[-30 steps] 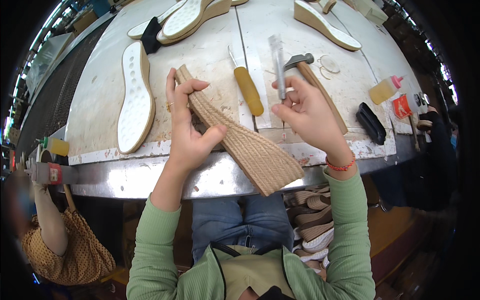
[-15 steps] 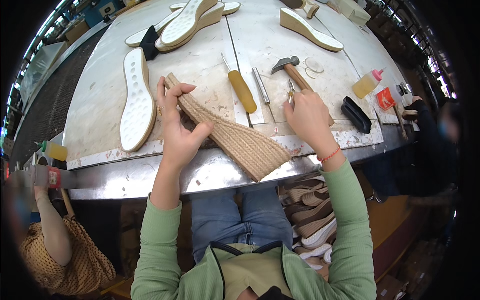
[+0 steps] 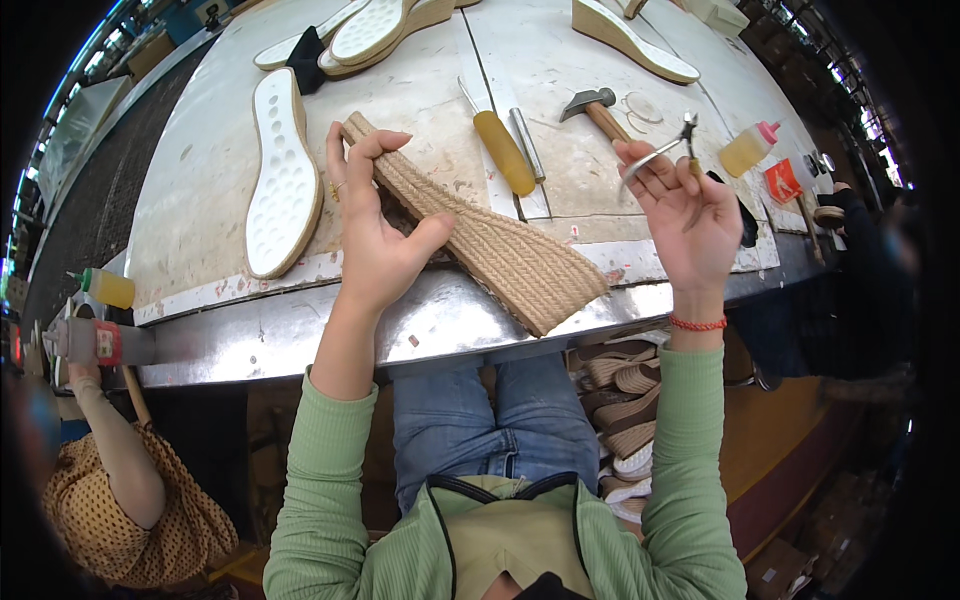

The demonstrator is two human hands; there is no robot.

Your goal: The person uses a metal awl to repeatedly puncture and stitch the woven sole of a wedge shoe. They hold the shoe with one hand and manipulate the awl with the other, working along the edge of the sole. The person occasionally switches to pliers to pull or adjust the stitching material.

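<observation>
My left hand (image 3: pixel 385 235) grips a wedge shoe sole (image 3: pixel 500 245) covered in braided tan rope. The sole lies tilted on its side over the table's front edge, its thick heel end toward me. Raised above the table, my right hand (image 3: pixel 690 225) has its palm turned up and holds small pliers (image 3: pixel 688 135), jaws pointing away, with one handle lifted apart between the fingers. A white-topped wedge sole (image 3: pixel 283 180) lies left of my left hand. Between my hands are a yellow-handled awl-like tool (image 3: pixel 503 150) and a metal rod (image 3: pixel 527 145). Beyond the pliers lies a hammer (image 3: pixel 600 108), partly hidden.
More white-topped soles (image 3: pixel 370 32) lie at the back, beside a black piece (image 3: pixel 306 58). A glue bottle with a pink cap (image 3: pixel 748 150) and a red-labelled container (image 3: pixel 783 182) stand right. Soles (image 3: pixel 630 400) are stacked below the table. A co-worker's arm (image 3: pixel 125 455) is at left.
My right hand has picked up the pliers from beside the hammer, lifted them and turned palm up. My left hand keeps hold of the rope-covered sole. The whole view has shifted slightly.
</observation>
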